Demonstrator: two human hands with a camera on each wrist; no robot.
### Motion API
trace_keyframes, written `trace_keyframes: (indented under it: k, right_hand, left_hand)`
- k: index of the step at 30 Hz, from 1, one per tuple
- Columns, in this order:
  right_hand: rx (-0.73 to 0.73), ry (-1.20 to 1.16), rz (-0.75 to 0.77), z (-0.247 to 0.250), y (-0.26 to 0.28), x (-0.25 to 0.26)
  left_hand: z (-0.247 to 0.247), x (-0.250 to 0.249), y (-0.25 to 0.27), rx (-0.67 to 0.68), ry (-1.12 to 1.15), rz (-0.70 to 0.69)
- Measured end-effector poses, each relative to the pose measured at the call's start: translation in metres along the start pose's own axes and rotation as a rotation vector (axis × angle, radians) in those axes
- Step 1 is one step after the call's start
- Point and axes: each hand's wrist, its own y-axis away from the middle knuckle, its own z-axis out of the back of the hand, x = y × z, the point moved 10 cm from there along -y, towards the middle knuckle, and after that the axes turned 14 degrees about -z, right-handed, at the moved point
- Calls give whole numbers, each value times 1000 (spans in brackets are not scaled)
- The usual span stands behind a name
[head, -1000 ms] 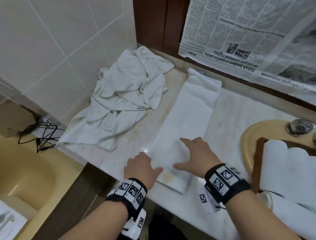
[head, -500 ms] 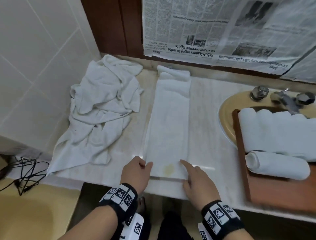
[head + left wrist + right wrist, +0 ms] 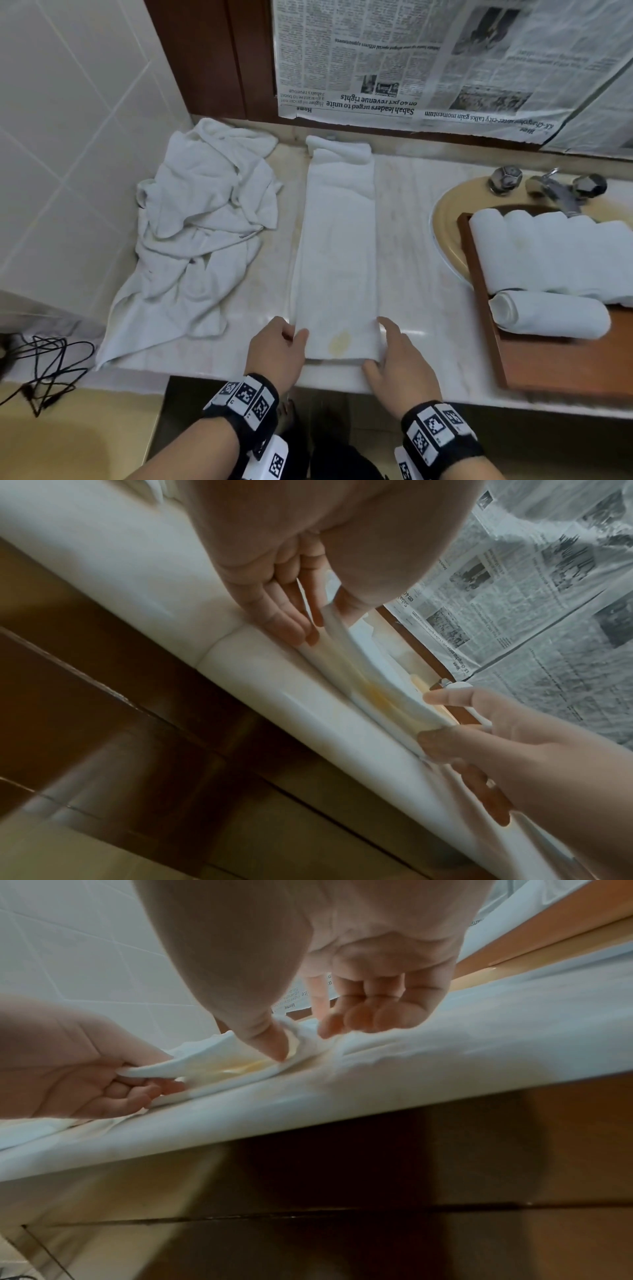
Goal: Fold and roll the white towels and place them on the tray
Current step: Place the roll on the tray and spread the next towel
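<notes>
A long folded white towel (image 3: 337, 257) with a yellow stain near its front end lies lengthwise on the marble counter (image 3: 411, 274). My left hand (image 3: 291, 337) pinches its near-left corner, thumb on top and fingers underneath, as the left wrist view (image 3: 329, 618) shows. At the near-right corner my right hand (image 3: 380, 346) pinches the edge between thumb and fingers (image 3: 301, 1037). The near end is lifted slightly off the counter (image 3: 212, 1058). A wooden tray (image 3: 548, 363) at the right carries several rolled white towels (image 3: 548, 313).
A heap of crumpled white towels (image 3: 202, 233) lies left of the folded one, against the tiled wall. The tray sits over a yellow sink (image 3: 445, 219) with a tap (image 3: 555, 192). Newspaper (image 3: 428, 61) covers the back wall. Black cables (image 3: 44, 359) lie lower left.
Both hands slid back from lying flat on the towel to its near corners and took hold of them. The head view swung right, bringing the tray into sight.
</notes>
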Motion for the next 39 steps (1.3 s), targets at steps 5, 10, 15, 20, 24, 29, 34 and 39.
trace_keyframes:
  k: [5,10,15,20,24,29,34,39]
  right_hand:
    - [84,-101,8,-11,-3,-6]
    - [83,-56,39,-9,0,-2]
    - [56,-38,29,-10,3,-4]
    - [80,24,82,-11,6,1]
    - [99,150,86,-18,2,-5]
    - [112,186,81,-23,0,-12]
    - [104,159,94,-23,0,-12]
    - [124,133,107,-22,1,-12]
  left_hand:
    - [-2,5,0,-4,-20,10]
    - [-4,8,3,-5,-84,-6]
    - [-8,2,-2,36,-89,12]
    - [-14,-14,-43,87,-176,21]
    - [-15,-30,-81,71,-197,63]
    - [-10,-26,-92,-9,-190,151]
    - [-8,-19,-86,-74,-147,167]
    - [-8,-28,-106,-37,-196,132]
